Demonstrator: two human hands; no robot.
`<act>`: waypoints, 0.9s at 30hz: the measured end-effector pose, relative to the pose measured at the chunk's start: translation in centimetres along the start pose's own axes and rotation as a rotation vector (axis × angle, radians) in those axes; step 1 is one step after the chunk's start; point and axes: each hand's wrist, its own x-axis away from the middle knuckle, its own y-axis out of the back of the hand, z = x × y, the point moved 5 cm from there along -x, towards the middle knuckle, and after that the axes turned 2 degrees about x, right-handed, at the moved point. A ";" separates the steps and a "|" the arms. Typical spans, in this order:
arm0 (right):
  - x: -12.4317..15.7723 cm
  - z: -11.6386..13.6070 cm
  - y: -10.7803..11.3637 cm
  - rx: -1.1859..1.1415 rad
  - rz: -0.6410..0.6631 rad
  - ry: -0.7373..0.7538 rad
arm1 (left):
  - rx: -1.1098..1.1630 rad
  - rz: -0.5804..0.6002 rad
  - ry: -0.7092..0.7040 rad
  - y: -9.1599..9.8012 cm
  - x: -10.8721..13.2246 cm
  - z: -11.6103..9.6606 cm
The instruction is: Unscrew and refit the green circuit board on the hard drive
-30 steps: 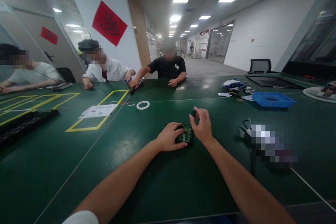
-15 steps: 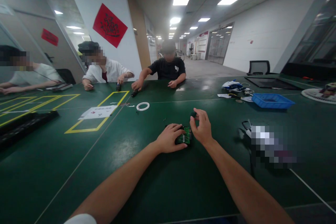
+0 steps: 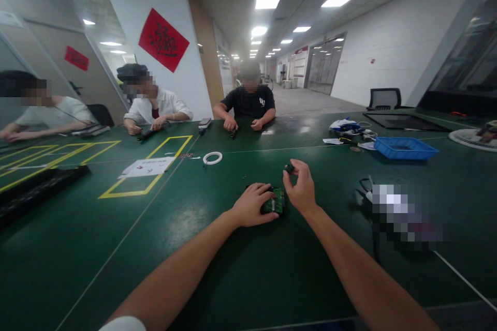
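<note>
My left hand (image 3: 254,204) lies over a green circuit board (image 3: 278,200) set in a dark housing on the table. Its thumb is at the near edge and its fingers reach across the top, gripping the unit and hiding its left part. To the right and slightly above it, my right hand (image 3: 301,183) pinches a small dark rounded piece (image 3: 289,168) between thumb and fingertips, off the board. What kind of piece it is I cannot make out. Tiny bits, perhaps screws (image 3: 244,176), lie on the green table (image 3: 233,274) beyond my left hand.
A white ring (image 3: 213,154) and a paper sheet (image 3: 147,167) lie to the left, by yellow tape. A blue tray (image 3: 404,149) stands at right, near a blurred-out object (image 3: 399,212). Across the table sit several people; one in black holds a dark tool (image 3: 233,134).
My hands have hardly moved. Across the table, the person in black has drawn a hand back with the dark tool, and the person in white has pulled both hands in. A grey device now shows between them.
</note>
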 end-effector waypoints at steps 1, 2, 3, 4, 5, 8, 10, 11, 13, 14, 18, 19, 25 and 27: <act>0.1 -0.1 -0.1 -0.012 -0.014 -0.003 | 0.001 0.002 -0.001 0.0 0.0 0.0; 0.1 -0.3 -0.2 -0.018 -0.017 -0.009 | 0.003 0.004 -0.003 0.0 0.0 0.0; 0.2 -0.4 -0.3 -0.018 -0.009 -0.016 | 0.005 0.003 -0.002 0.0 0.0 0.0; 0.2 -0.5 -0.3 -0.014 0.005 -0.019 | 0.007 0.001 0.001 0.0 0.0 0.0; 0.2 -0.6 -0.4 -0.007 0.022 -0.018 | 0.009 -0.001 0.003 0.0 0.0 0.0; 0.1 -0.3 -0.2 0.026 0.053 0.007 | 0.009 0.001 0.006 0.0 0.0 0.0; 0.0 -0.1 0.1 0.052 0.049 0.013 | 0.006 0.002 0.006 -0.1 0.0 0.0; -0.1 0.0 0.1 0.058 0.044 0.013 | 0.004 0.001 0.007 -0.1 0.0 0.0; -0.1 0.0 0.2 0.057 0.033 0.018 | 0.000 -0.001 0.005 0.0 0.0 0.0; -0.1 0.0 0.1 0.049 0.026 0.022 | -0.001 -0.001 0.003 0.0 0.0 0.0; 0.0 -0.3 0.0 0.020 0.004 0.002 | 0.008 -0.002 0.003 0.0 0.0 -0.1; 0.0 -0.4 0.0 0.022 0.004 -0.007 | 0.010 -0.005 0.005 0.0 0.0 -0.1; -0.2 0.0 0.3 0.053 0.031 -0.008 | 0.015 -0.014 0.003 0.0 0.1 0.0; -0.1 0.1 0.2 0.046 0.045 0.005 | 0.013 -0.015 0.003 0.0 0.1 0.0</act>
